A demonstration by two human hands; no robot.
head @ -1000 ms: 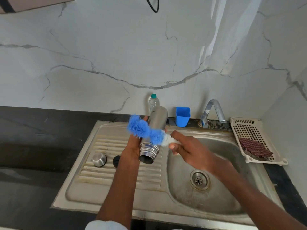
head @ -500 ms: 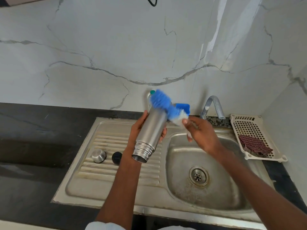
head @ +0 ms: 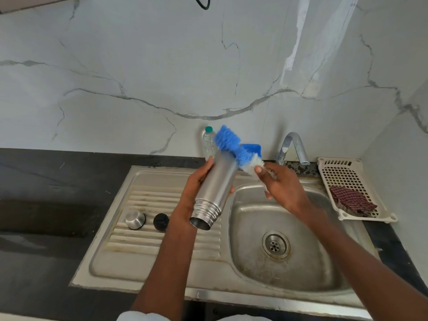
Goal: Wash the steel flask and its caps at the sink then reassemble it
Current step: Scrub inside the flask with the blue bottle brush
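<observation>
Steel flask was held tilted over the drainboard/basin edge, open threaded mouth toward the camera, base up near the wall. L hand gripped its body, fingers curled round. R hand pinched the handle of a blue & white bottle brush, bristles touching the flask's base end. Steel cap & black inner cap sat side by side on the sink's drainboard, apart from the flask. Behind: plastic bottle w/ green cap, blue cup, tap. Cream basket at right held a checked cloth.
</observation>
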